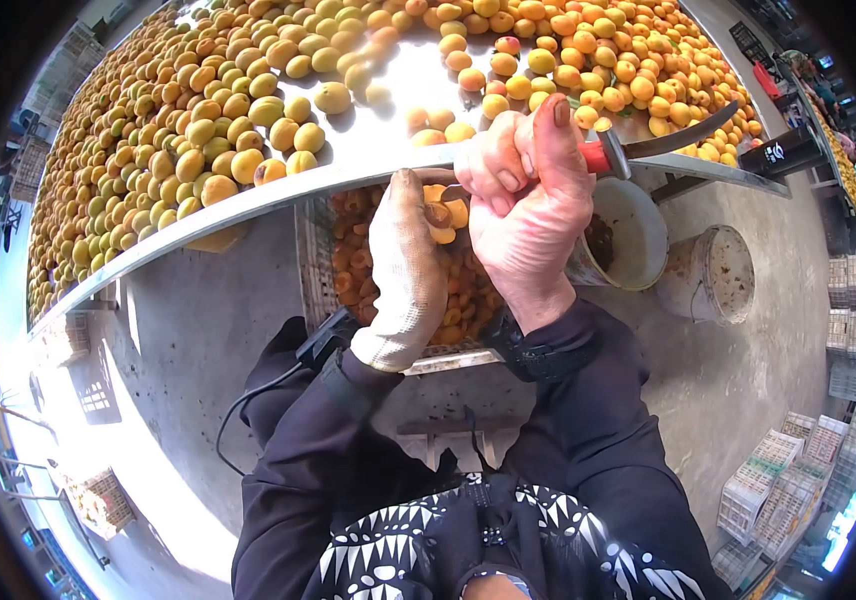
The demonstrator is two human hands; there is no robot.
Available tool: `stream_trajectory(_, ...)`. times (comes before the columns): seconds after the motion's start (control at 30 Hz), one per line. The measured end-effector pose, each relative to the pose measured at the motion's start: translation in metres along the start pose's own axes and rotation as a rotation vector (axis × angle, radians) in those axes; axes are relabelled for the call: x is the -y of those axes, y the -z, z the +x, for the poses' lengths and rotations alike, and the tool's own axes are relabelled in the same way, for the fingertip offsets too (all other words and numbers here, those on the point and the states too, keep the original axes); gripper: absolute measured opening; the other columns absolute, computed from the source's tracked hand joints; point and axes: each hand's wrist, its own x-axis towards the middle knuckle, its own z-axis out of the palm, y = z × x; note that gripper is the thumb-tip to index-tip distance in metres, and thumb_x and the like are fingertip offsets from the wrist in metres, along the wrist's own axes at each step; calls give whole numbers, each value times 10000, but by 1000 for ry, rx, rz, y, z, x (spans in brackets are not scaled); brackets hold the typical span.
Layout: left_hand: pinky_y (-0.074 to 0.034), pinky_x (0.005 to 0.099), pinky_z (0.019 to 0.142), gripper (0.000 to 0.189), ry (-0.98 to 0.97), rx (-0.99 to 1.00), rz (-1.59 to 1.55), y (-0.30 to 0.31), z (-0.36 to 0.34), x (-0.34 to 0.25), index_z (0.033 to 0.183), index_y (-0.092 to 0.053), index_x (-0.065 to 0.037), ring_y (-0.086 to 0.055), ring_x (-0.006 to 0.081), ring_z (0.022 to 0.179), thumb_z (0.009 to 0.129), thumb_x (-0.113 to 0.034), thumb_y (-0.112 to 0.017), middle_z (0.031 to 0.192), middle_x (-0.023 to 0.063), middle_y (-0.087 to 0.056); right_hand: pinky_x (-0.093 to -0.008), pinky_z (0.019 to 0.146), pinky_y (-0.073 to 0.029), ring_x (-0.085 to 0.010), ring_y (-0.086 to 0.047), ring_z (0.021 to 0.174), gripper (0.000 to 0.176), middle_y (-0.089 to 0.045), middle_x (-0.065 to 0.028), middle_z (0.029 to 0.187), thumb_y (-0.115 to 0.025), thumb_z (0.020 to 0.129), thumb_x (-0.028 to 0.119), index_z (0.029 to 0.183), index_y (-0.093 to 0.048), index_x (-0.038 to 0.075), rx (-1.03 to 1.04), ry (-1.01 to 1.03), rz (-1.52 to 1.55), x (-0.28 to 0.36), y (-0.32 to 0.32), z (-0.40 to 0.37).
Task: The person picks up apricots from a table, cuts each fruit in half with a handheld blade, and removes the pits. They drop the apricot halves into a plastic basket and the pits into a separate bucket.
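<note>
My left hand (408, 270), in a pale work glove, holds a cut orange fruit (442, 218) between thumb and fingers, with its dark pit side showing. My bare right hand (533, 190) is closed around the red handle (596, 157) of a knife, thumb raised. The curved dark blade (688, 132) points away to the right. A thin metal tip sticks out of my right fist's other side and touches the fruit. Below both hands, a crate (320, 260) holds many orange fruit halves.
A metal-edged table (168, 222) carries heaps of yellow and orange fruit. Right of the crate stand a pale bucket (648, 235) with dark contents and a second bucket (728, 270). Stacked crates (773, 480) are at the lower right, another crate (100, 502) at the lower left.
</note>
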Motion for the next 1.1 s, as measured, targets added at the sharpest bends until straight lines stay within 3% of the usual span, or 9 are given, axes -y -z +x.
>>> stream_trajectory(0.13,-474,276,855,366,-161,21,102,2,-2,3,1141,-591,-24,-588,106,970,1064,-334,-412,1042,62,-628,-263,518,-276,-79,-269,453,549,-295,44,551,-590,951,486,598,-316,166,-50,17,15,-11,-3,1)
stream_trajectory(0.2,-472,272,850,373,-205,-11,135,4,0,8,1132,-597,-23,-587,106,955,1064,-339,-411,1031,59,-630,-231,443,-229,-46,-268,445,392,-327,56,539,-628,973,306,686,-426,132,-12,49,216,-21,-1,2)
stream_trajectory(0.33,-466,264,790,380,-280,-67,250,9,0,10,1109,-607,-16,-572,104,871,1063,-339,-414,983,40,-627,-226,440,-234,-46,-268,449,400,-321,58,548,-639,965,314,682,-418,138,-14,26,188,-25,-3,1)
stream_trajectory(0.4,-456,263,755,381,-316,-94,211,7,2,11,1087,-613,-13,-553,99,832,1062,-336,-412,944,33,-618,-263,522,-274,-77,-259,453,541,-268,59,558,-585,958,470,597,-320,166,-138,-79,90,-22,-6,2)
stream_trajectory(0.67,-382,243,601,396,-481,-55,316,13,-1,5,967,-614,-16,-454,62,692,1052,-352,-423,774,-8,-548,-272,515,-265,-76,-240,425,382,-253,72,552,-628,947,394,736,-413,161,-195,-264,404,-32,2,7)
stream_trajectory(0.73,-363,234,578,411,-481,-63,311,14,0,5,956,-615,-17,-441,61,660,1043,-377,-437,746,-13,-534,-273,512,-259,-79,-237,421,395,-250,72,551,-654,932,376,718,-395,169,-211,-288,426,-34,4,7)
stream_trajectory(0.83,-402,237,590,432,-300,-80,283,16,2,5,953,-623,-18,-492,72,668,1035,-402,-443,767,1,-574,-270,517,-252,-80,-229,418,430,-247,75,544,-653,931,379,684,-362,181,-231,-295,412,-35,7,7)
stream_trajectory(1.0,-484,242,694,434,-58,-78,188,18,8,5,977,-630,-12,-604,100,779,1030,-399,-442,876,51,-655,-263,527,-240,-78,-209,419,497,-232,82,534,-649,932,384,624,-307,196,-210,-292,430,-36,11,7)
stream_trajectory(1.1,-498,239,697,410,-107,-18,167,22,8,9,995,-621,-22,-610,105,793,1030,-386,-436,887,49,-646,-261,527,-236,-76,-208,424,511,-232,83,538,-647,933,386,615,-294,199,-221,-296,406,-36,11,7)
